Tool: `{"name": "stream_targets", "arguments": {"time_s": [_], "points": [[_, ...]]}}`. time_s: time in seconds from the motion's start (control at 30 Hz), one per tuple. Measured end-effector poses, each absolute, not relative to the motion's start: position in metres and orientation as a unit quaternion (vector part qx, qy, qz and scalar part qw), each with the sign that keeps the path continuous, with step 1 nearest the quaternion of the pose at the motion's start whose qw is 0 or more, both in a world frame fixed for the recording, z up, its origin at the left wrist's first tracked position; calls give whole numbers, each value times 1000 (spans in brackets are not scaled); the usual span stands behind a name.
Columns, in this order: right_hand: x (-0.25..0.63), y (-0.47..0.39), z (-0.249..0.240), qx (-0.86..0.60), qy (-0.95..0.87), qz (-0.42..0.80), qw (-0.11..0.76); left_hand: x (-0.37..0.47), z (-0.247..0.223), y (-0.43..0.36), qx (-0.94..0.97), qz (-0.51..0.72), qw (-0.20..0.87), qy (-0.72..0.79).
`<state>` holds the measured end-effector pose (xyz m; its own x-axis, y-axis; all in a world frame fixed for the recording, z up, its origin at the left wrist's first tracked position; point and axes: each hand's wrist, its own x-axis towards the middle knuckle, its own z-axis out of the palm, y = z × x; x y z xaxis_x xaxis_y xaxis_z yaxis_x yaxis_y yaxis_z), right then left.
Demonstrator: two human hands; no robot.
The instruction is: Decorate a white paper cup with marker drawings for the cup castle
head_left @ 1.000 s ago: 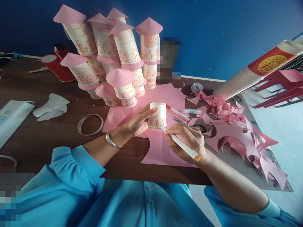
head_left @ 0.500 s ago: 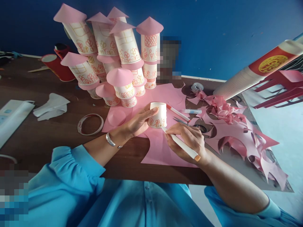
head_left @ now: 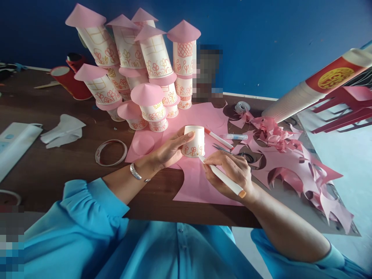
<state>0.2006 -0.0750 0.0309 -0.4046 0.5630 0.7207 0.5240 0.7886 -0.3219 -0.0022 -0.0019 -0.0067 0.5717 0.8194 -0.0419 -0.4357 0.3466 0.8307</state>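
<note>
My left hand [head_left: 172, 149] is closed round a white paper cup [head_left: 198, 136], thumb on its side. Red flowers are drawn along the cup's lower part. My right hand [head_left: 228, 170] grips a white marker pen [head_left: 226, 180] with an orange end, its tip at the cup's lower edge. Beneath the hands lies pink paper [head_left: 197, 186]. Beyond the cup rest a second marker pen [head_left: 218, 138] with a red end, a clear tube [head_left: 236, 136] and scissors [head_left: 246, 157], partly hidden by my right hand.
Decorated paper-cup towers [head_left: 157, 58] with pink cone roofs stand at the back left. Pink paper scraps [head_left: 293, 162] cover the right side. A long stack of cups [head_left: 308, 89] leans at the right. A tape roll [head_left: 111, 152] and crumpled tissue [head_left: 64, 131] lie at the left.
Hardly anything differs. Both hands keep the same place and hold, with the pen tip still at the cup's lower edge.
</note>
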Motion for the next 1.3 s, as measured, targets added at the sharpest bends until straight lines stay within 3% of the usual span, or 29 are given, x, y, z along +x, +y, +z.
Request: {"name": "stream_targets", "arguments": {"time_s": [0.6, 1.3], "points": [[200, -77, 29, -338, -836, 59, 428, -3, -7, -3, 406, 393, 786, 251], [202, -74, 33, -329, -836, 12, 439, -1, -8, -2, 405, 402, 786, 240]]}}
